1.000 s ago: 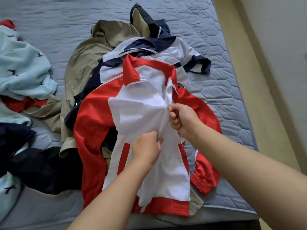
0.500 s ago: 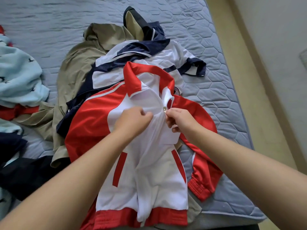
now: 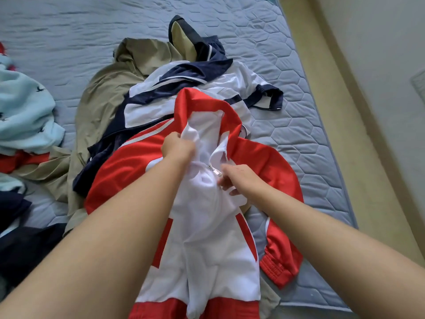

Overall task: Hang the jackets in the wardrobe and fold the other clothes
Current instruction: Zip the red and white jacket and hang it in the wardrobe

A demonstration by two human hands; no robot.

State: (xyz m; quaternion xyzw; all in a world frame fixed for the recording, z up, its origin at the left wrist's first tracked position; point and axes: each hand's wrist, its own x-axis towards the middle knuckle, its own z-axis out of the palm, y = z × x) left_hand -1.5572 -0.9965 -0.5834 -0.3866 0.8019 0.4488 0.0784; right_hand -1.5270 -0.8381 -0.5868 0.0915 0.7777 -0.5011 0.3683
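Red and white, the track jacket [image 3: 213,245] lies front-up on top of a heap of clothes on the bed [image 3: 299,139], its hem toward the person. Both bare forearms reach forward over it. The left hand [image 3: 178,148] has its fingers curled into a bunch of white fabric just below the collar, holding it raised. The right hand [image 3: 240,179], just beside, pinches the zipper slider [image 3: 215,172] between thumb and fingers at chest height. Under the jacket lie a navy and white jacket [image 3: 184,88] and a khaki garment [image 3: 101,107]. Bare quilted mattress shows beyond the heap and to its right, up to the bed's edge beside the beige floor [image 3: 326,100]. The jacket's red cuff [image 3: 279,268] lies near the bed's near edge.
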